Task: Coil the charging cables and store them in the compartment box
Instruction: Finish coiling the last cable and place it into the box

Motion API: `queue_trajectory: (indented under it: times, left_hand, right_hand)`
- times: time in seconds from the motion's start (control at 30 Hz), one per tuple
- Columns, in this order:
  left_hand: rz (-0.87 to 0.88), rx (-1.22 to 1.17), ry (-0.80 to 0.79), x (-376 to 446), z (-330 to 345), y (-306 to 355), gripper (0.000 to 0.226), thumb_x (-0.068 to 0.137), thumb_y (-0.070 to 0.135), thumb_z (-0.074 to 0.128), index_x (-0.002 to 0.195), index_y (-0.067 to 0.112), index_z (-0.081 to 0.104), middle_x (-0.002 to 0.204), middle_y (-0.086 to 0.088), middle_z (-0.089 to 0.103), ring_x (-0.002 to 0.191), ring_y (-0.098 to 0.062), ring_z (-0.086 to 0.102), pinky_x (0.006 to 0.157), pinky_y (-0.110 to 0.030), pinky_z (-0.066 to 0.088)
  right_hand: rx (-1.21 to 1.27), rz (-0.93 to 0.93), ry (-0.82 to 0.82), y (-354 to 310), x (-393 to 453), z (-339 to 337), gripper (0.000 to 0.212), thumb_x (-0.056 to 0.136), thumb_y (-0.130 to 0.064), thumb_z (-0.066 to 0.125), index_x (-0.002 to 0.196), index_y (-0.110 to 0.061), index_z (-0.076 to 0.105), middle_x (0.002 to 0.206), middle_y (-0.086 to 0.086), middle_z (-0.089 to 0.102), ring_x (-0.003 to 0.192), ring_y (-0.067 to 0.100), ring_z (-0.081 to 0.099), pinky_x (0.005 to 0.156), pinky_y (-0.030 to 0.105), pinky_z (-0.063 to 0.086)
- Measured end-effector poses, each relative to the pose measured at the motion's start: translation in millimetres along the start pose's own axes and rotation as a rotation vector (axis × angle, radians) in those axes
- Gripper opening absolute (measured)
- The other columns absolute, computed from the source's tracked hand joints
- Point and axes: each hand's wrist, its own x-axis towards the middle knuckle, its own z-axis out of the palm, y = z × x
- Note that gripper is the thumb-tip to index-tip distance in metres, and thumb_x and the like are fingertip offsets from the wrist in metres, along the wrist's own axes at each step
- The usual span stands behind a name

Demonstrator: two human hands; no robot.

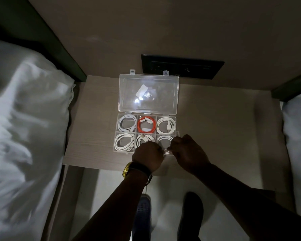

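A clear compartment box lies on the bedside table with its lid swung back and open. Its back row holds a coiled white cable, an orange cable and another white cable. In the front row lie white coils at the left and middle. My left hand and my right hand are both over the front right compartment, fingers pinched on a white cable that lies coiled there. Its near part is hidden by my hands.
The pale wooden table stands between two beds with white bedding. A black switch panel is on the wall behind the box. My feet in dark shoes show on the floor below the table's front edge.
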Motion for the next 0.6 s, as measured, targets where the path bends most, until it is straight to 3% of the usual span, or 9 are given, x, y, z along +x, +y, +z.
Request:
queue_trajectory:
  times: [0.1,0.2,0.3,0.43,0.5,0.6]
  left_hand:
    - [0.028,0.002,0.007,-2,3,2,0.029,0.089,0.033,0.058,0.108,0.017,0.073,0.112,-0.008,0.073,0.104,-0.028,0.066,0.086,-0.033,0.049]
    - [0.056,-0.161,0.018,-9,-2,-2,0.032,0.09,0.027,0.062,0.121,0.021,0.068,0.12,-0.002,0.07,0.109,-0.017,0.064,0.092,-0.024,0.044]
    - [0.007,-0.491,0.085,-16,-15,-13,0.02,0.086,0.013,0.066,0.096,0.027,0.077,0.087,0.011,0.075,0.071,0.002,0.063,0.071,-0.018,0.048]
    - [-0.183,-0.826,0.31,1,-52,-40,0.041,0.08,-0.008,0.059,0.066,0.026,0.075,0.059,0.007,0.071,0.048,-0.006,0.059,0.052,-0.02,0.045]
    - [-0.199,-0.824,0.472,23,-76,-52,0.035,0.08,-0.008,0.06,0.069,0.022,0.074,0.069,-0.006,0.073,0.059,-0.018,0.064,0.063,-0.031,0.053]
    - [-0.198,-0.59,0.609,66,-104,-70,0.022,0.084,0.002,0.063,0.1,0.012,0.072,0.1,-0.013,0.074,0.093,-0.026,0.069,0.092,-0.038,0.053]
  right_hand:
    - [-0.076,-0.032,0.026,0,1,0,0.033,0.094,-0.033,0.042,0.105,-0.028,0.072,0.102,-0.006,0.067,0.096,0.025,0.052,0.074,0.038,0.052]
    - [-0.019,-0.078,0.059,2,0,-2,0.022,0.093,-0.024,0.054,0.101,-0.022,0.074,0.102,-0.001,0.07,0.093,0.027,0.055,0.078,0.038,0.051]
    - [0.108,-0.026,0.212,4,2,-4,0.011,0.087,-0.016,0.064,0.091,-0.018,0.074,0.096,0.0,0.072,0.084,0.026,0.06,0.076,0.031,0.05]
    - [0.523,0.342,0.38,1,32,-20,0.011,0.09,-0.024,0.065,0.09,-0.02,0.076,0.089,-0.003,0.071,0.074,0.01,0.062,0.07,0.025,0.049]
    - [0.857,0.505,0.413,0,56,-31,0.018,0.094,-0.02,0.062,0.107,-0.018,0.074,0.087,-0.005,0.07,0.067,0.008,0.061,0.063,0.025,0.05]
    - [1.295,0.627,0.402,-2,91,-51,0.038,0.098,-0.007,0.051,0.135,-0.015,0.055,0.092,-0.003,0.065,0.059,0.013,0.061,0.051,0.026,0.051]
